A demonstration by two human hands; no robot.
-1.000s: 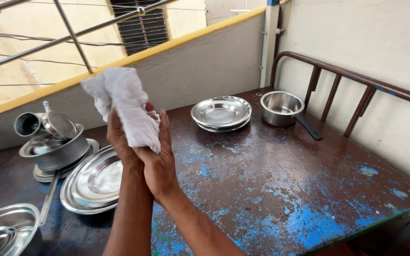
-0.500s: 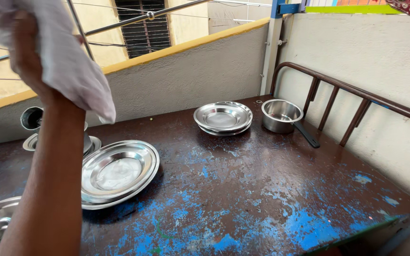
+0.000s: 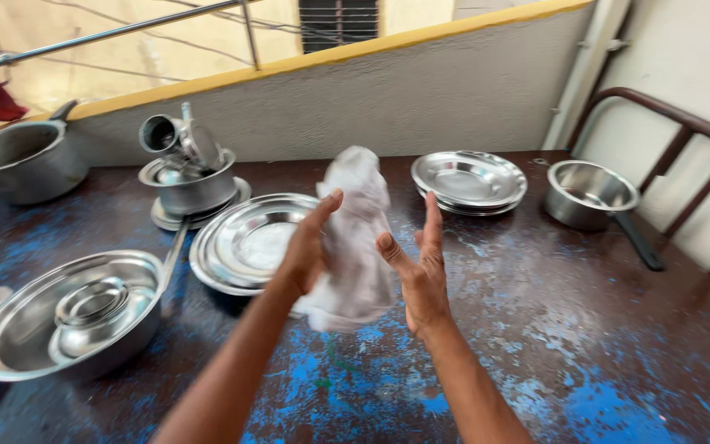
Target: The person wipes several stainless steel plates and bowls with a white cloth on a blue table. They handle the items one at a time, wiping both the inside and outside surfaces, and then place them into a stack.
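Both hands [image 3: 363,259] now press the lowered white cloth [image 3: 353,238].

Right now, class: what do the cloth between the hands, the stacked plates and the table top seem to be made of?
Cloth: soft white fabric, likely cotton; it crumples and folds.
Stacked plates: polished metal, probably steel; grey and mirror-bright.
Table top: dark hard surface, perhaps painted metal or wood; blue paint worn to patches.
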